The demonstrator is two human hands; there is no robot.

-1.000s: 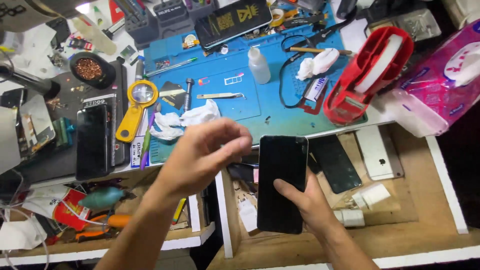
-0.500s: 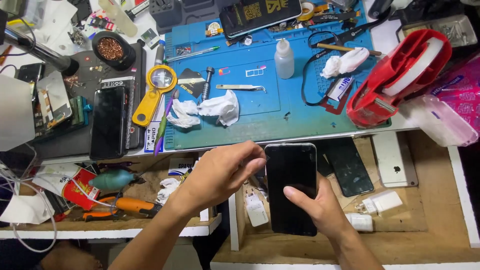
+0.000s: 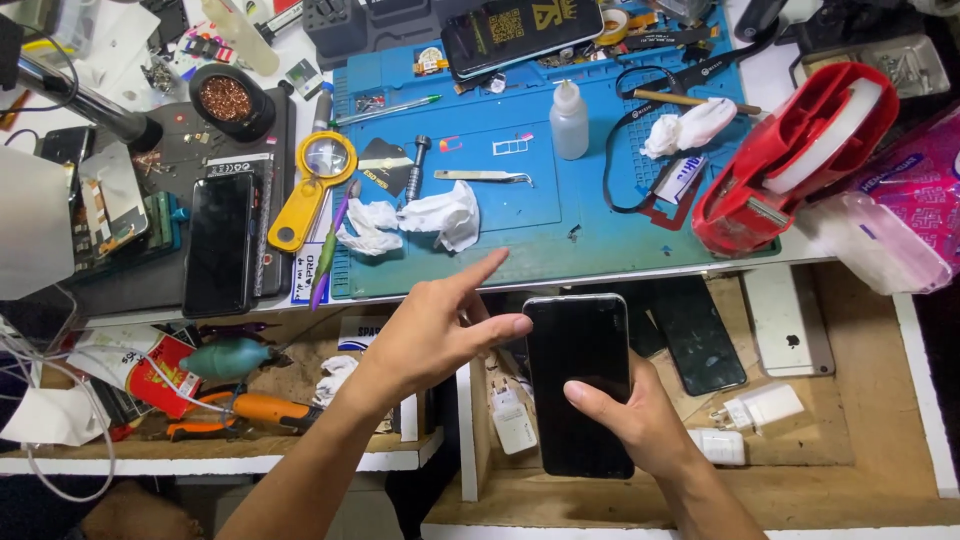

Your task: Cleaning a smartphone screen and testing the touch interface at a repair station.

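Here the black phone (image 3: 580, 385) is a flat, glossy slab with a dark, blank screen and rounded corners, held face-up above an open wooden drawer (image 3: 860, 470). The right hand (image 3: 640, 425) closes its grip around it from below, thumb across the glass. The left hand (image 3: 440, 335) is open, holding nothing, a fingertip at the phone's upper left edge, just below the blue mat (image 3: 600, 225) on the counter (image 3: 770, 70).

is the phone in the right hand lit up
No, the phone held in the right hand shows a plain black screen, while the left hand touches its edge.
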